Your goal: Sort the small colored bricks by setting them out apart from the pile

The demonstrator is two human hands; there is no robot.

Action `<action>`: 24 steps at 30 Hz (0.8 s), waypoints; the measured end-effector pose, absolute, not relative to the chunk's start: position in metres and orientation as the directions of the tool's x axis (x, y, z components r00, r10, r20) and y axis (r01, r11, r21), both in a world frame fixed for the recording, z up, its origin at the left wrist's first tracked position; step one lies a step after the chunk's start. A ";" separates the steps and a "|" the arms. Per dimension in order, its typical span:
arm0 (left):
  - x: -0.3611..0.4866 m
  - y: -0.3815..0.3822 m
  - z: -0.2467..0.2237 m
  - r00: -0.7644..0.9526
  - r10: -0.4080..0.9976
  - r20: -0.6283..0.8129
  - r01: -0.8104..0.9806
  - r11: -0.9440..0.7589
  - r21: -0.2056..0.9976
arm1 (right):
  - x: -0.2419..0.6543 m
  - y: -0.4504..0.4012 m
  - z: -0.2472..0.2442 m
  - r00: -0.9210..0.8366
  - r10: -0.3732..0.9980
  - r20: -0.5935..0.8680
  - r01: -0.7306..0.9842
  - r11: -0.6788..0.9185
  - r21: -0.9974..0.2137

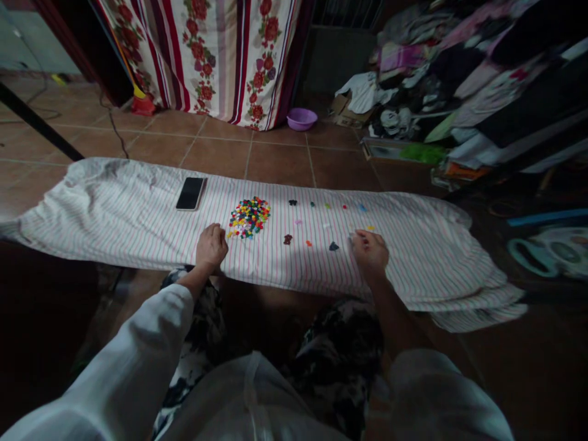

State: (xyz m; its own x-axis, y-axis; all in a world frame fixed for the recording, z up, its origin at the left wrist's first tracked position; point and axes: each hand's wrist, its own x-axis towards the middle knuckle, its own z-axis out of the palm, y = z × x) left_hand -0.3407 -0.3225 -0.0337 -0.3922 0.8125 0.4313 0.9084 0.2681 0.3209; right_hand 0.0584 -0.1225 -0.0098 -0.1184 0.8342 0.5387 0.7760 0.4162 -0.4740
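My left hand rests on the striped cloth at the left edge of a pile of small multicoloured pieces. Its fingers are curled together; whatever they may hold is hidden. Farther right, my right hand is low over the cloth, thumb and fingers pinched, with a pale speck at the tips too small to name. Small groups sorted by colour lie between the hands: brown pieces, orange pieces, dark pieces and pink pieces. Yellow pieces lie just beyond my right fingertips.
Black pieces, green pieces, a red piece and blue pieces form a far row. A phone lies left of the pile. Beyond are a floral curtain, a purple basin and heaped clothes.
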 end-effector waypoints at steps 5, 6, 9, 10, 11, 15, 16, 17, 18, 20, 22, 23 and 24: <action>-0.340 -0.322 -0.031 -0.379 0.816 0.437 0.913 0.253 0.320 | -0.012 -0.148 0.008 -0.301 0.794 0.528 0.623 0.583 -0.522; -0.340 -0.323 -0.031 -0.374 0.818 0.436 0.914 0.248 0.320 | -0.029 -0.155 0.008 -0.352 0.781 0.516 0.583 0.614 -0.532; -0.339 -0.323 -0.029 -0.365 0.823 0.435 0.917 0.237 0.320 | -0.076 -0.179 0.003 -0.511 0.743 0.433 0.488 0.665 -0.565; -0.339 -0.324 -0.029 -0.365 0.823 0.435 0.917 0.237 0.320 | -0.091 -0.187 0.000 -0.577 0.712 0.401 0.448 0.686 -0.574; -0.339 -0.324 -0.029 -0.366 0.823 0.434 0.917 0.239 0.320 | -0.105 -0.195 -0.004 -0.639 0.670 0.378 0.403 0.710 -0.578; -0.339 -0.324 -0.029 -0.374 0.821 0.431 0.915 0.252 0.315 | -0.147 -0.218 -0.018 -0.772 0.575 0.271 0.342 0.735 -0.586; -0.339 -0.324 -0.029 -0.374 0.823 0.429 0.916 0.253 0.312 | -0.154 -0.222 -0.021 -0.784 0.575 0.234 0.364 0.732 -0.576; -0.339 -0.324 -0.028 -0.373 0.824 0.427 0.916 0.254 0.310 | -0.160 -0.224 -0.023 -0.789 0.581 0.200 0.392 0.726 -0.564; -0.339 -0.324 -0.028 -0.373 0.825 0.424 0.916 0.256 0.308 | -0.164 -0.225 -0.024 -0.787 0.593 0.170 0.423 0.719 -0.552; -0.338 -0.325 -0.028 -0.375 0.827 0.418 0.915 0.260 0.307 | -0.168 -0.224 -0.025 -0.768 0.627 0.134 0.476 0.698 -0.535; -0.338 -0.325 -0.027 -0.379 0.828 0.413 0.913 0.264 0.310 | -0.168 -0.222 -0.026 -0.740 0.660 0.129 0.509 0.676 -0.533; -0.338 -0.324 -0.027 -0.381 0.829 0.410 0.913 0.266 0.310 | -0.168 -0.221 -0.026 -0.729 0.672 0.131 0.519 0.667 -0.535; -0.337 -0.324 -0.027 -0.382 0.830 0.407 0.912 0.268 0.310 | -0.168 -0.220 -0.026 -0.719 0.682 0.132 0.526 0.659 -0.537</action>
